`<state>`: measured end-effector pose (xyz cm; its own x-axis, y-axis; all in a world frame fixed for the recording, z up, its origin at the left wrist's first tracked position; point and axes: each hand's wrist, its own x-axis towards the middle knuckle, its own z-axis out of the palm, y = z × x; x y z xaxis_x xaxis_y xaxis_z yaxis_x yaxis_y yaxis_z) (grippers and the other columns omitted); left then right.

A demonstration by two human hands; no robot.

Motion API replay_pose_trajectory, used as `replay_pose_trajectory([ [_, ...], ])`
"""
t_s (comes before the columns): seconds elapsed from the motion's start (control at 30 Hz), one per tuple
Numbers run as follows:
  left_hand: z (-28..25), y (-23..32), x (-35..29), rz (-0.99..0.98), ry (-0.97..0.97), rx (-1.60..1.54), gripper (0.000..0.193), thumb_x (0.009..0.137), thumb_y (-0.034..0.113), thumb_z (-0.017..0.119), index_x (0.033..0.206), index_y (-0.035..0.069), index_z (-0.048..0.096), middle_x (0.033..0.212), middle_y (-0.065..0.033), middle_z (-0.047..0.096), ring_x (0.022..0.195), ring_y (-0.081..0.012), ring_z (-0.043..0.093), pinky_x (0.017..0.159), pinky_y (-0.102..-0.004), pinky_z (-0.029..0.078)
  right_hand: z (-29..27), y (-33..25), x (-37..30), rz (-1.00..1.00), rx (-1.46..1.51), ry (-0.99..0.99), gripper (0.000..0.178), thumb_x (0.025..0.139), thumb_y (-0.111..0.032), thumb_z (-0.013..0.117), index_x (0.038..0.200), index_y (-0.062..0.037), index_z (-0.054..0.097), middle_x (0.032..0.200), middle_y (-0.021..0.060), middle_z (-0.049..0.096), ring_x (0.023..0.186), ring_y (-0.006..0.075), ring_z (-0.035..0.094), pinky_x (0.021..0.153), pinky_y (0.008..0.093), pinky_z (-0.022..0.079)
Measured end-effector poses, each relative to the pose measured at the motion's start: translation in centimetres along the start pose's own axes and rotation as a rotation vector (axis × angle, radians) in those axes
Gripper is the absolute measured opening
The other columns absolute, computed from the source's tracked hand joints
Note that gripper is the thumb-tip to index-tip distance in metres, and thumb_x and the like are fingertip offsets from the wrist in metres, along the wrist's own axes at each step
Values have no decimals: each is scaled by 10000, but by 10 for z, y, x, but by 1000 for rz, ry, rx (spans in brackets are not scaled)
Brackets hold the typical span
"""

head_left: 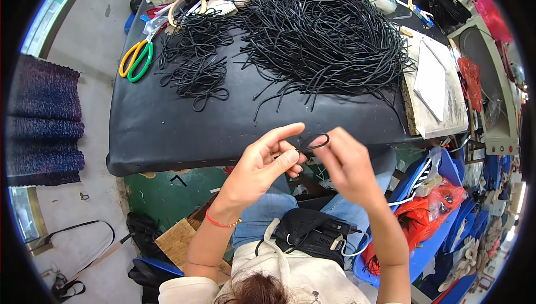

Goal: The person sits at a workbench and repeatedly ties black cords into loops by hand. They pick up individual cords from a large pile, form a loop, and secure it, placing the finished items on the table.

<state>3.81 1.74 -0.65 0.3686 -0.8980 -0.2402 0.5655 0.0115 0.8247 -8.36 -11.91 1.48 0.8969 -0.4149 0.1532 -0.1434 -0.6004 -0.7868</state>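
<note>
A thin black cord (316, 147) is bent into a small loop between my two hands, over the near edge of the table. My left hand (258, 165) pinches it between thumb and fingers, with the index finger stretched out above. At the loop's right side my right hand (350, 165) is closed on the cord; its fingertips are slightly blurred. Beyond my hands lies a large heap of loose black cords (329, 36), with cord ends spilling toward me. Left of that heap sits a smaller pile of looped black cords (198, 75).
Scissors with one yellow and one green handle (140, 61) lie at the table's left edge. Rolls of tape (187, 9) stand behind the small pile. A white pad (430, 80) rests on a board at the right. Beside my right arm is a blue bin (444, 172) with red bags.
</note>
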Motion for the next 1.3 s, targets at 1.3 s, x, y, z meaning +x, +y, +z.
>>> replay_pose_trajectory([
  [1.3,22,-15,-7,108,71,334,286,815,44,609,1085,-27,548,846,-106,654,721,-103,599,654,-241,487,17,-3,-7,515,701,200,177,858,-187,618,835,-21,563,756,-4,564,701,33,482,635,200,402],
])
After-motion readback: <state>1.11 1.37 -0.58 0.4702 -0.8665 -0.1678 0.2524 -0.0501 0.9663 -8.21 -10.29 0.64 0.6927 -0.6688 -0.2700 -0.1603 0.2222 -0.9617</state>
